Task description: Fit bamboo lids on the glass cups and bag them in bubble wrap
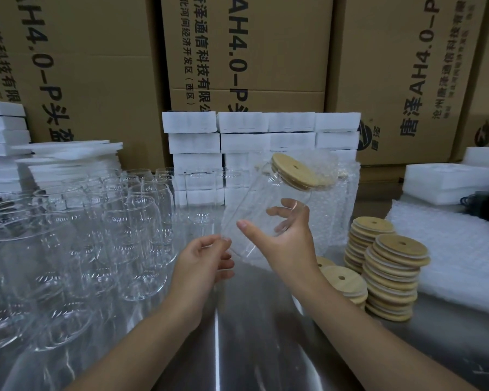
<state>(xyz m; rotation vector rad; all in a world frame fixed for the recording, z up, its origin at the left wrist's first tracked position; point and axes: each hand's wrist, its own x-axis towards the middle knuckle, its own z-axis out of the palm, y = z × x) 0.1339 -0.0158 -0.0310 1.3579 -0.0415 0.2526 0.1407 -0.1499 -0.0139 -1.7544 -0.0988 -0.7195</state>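
Empty glass cups [68,235]: crowded on the left.
Left hand [203,258]: fingers curled, thumb and forefinger pinching the lidded cup's base.
Lidded cup [254,204]: centre, lifted, tilted right, bamboo lid [294,170] on top.
Right hand [288,238]: thumb and fingers wrapped round the glass.
Lid stacks [390,277]: near right.
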